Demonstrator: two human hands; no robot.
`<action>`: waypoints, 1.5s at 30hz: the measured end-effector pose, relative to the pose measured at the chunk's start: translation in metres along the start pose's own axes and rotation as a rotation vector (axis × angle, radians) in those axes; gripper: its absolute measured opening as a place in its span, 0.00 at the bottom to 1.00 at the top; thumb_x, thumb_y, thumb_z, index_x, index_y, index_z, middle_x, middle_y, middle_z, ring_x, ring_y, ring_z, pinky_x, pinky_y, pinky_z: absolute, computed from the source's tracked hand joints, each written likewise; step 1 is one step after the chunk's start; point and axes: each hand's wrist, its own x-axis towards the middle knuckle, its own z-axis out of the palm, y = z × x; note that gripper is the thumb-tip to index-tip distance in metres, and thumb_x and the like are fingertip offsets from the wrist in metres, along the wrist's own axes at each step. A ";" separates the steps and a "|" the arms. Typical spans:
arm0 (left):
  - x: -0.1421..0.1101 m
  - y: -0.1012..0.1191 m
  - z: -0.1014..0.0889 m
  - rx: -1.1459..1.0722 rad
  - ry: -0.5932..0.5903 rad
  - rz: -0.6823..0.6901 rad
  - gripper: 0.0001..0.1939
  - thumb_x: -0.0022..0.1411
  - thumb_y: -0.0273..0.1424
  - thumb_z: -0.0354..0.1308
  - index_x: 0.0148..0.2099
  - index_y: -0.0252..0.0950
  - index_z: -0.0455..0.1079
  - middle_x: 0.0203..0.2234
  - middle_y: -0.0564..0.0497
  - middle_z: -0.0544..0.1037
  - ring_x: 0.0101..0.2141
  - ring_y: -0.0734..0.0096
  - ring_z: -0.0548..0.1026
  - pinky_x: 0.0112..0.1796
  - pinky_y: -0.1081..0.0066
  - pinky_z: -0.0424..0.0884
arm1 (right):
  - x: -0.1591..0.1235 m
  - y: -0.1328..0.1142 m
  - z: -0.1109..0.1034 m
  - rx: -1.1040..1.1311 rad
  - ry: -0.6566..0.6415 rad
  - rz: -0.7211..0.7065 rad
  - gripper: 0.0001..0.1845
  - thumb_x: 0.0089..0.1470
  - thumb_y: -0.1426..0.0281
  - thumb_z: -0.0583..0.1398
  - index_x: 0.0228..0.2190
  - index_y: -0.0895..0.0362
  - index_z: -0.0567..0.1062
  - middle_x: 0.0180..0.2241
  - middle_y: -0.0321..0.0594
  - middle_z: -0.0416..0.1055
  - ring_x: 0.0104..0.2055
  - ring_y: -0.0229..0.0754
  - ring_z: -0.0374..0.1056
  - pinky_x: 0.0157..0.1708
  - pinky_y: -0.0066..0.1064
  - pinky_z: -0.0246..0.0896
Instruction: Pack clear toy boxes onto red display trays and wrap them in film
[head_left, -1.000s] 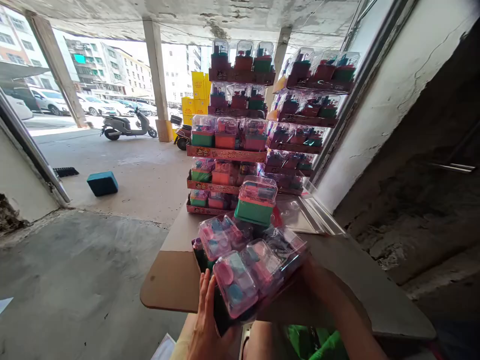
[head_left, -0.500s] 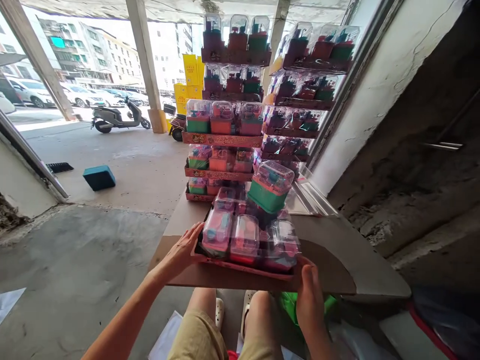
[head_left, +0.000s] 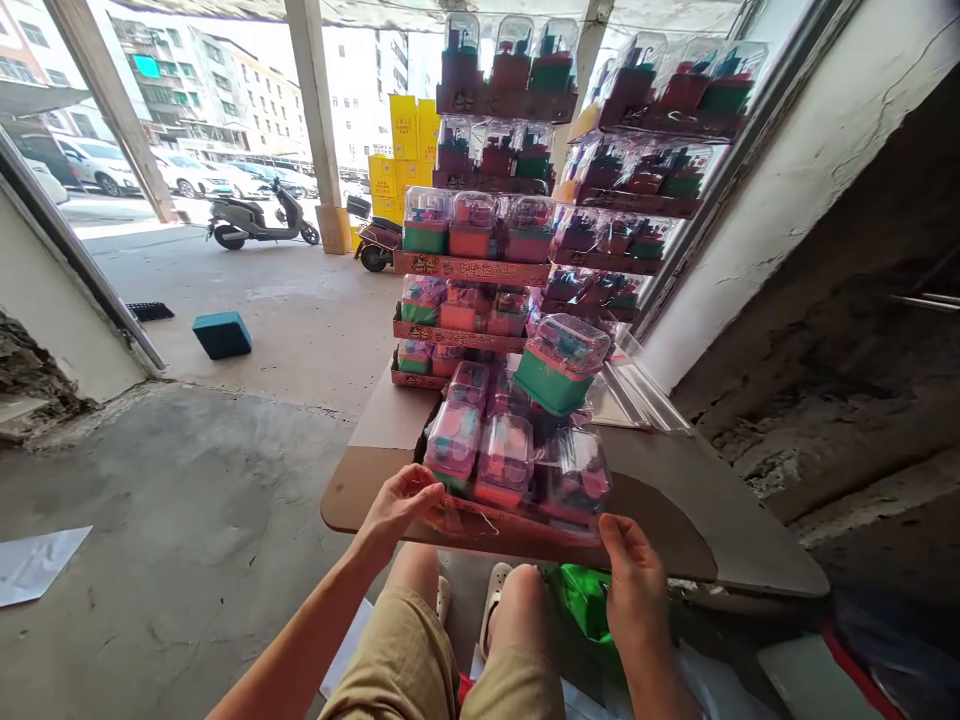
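A display tray (head_left: 525, 522) of small clear-lidded plastic boxes (head_left: 504, 455) lies on the table in front of me, with clear plastic film (head_left: 480, 515) about its near side. My left hand (head_left: 401, 505) is closed in a pinch on the film by the tray's near left corner. At the near right corner, my right hand (head_left: 636, 565) pinches too, thumb against fingers, on what looks like the same film. One green and pink box with a clear lid (head_left: 564, 362) sits tilted on top of the others. The tray's far side is partly hidden behind it.
Stacked trays of similar boxes (head_left: 476, 262) rise at the table's far end, with more wrapped stacks (head_left: 637, 180) to their right. Flat clear sheets (head_left: 645, 385) lie on the table (head_left: 750, 535). A green bag (head_left: 589, 605) is beneath. A blue block (head_left: 222, 335) rests on the floor.
My hands have gone from gripping the tray's sides to pinching film at its near corners. The whole view has shifted, so things appear further right.
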 end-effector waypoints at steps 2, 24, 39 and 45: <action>0.001 0.001 -0.002 -0.024 -0.006 0.031 0.22 0.43 0.45 0.67 0.24 0.34 0.62 0.19 0.58 0.69 0.23 0.79 0.66 0.27 0.77 0.61 | -0.003 0.001 -0.003 0.028 -0.010 0.005 0.26 0.36 0.46 0.63 0.22 0.56 0.69 0.22 0.33 0.65 0.28 0.39 0.60 0.32 0.31 0.55; -0.006 -0.010 -0.021 -0.048 -0.152 -0.165 0.23 0.45 0.48 0.65 0.28 0.35 0.62 0.14 0.56 0.73 0.17 0.72 0.74 0.19 0.79 0.60 | -0.032 0.062 0.020 0.597 -0.217 0.370 0.20 0.29 0.58 0.72 0.28 0.51 0.76 0.21 0.31 0.70 0.24 0.36 0.64 0.22 0.28 0.60; -0.023 0.009 -0.018 0.019 -0.176 -0.183 0.24 0.48 0.50 0.62 0.26 0.35 0.60 0.12 0.55 0.73 0.14 0.75 0.71 0.16 0.80 0.56 | -0.097 0.028 0.144 0.731 -0.689 0.278 0.16 0.42 0.58 0.67 0.29 0.52 0.69 0.23 0.31 0.67 0.25 0.35 0.62 0.25 0.28 0.55; -0.024 0.000 -0.014 0.056 -0.142 -0.153 0.25 0.49 0.52 0.59 0.25 0.35 0.59 0.09 0.56 0.70 0.11 0.79 0.67 0.14 0.81 0.52 | -0.100 0.027 0.147 0.744 -0.716 0.265 0.16 0.45 0.59 0.66 0.31 0.51 0.65 0.19 0.28 0.65 0.21 0.34 0.60 0.22 0.26 0.53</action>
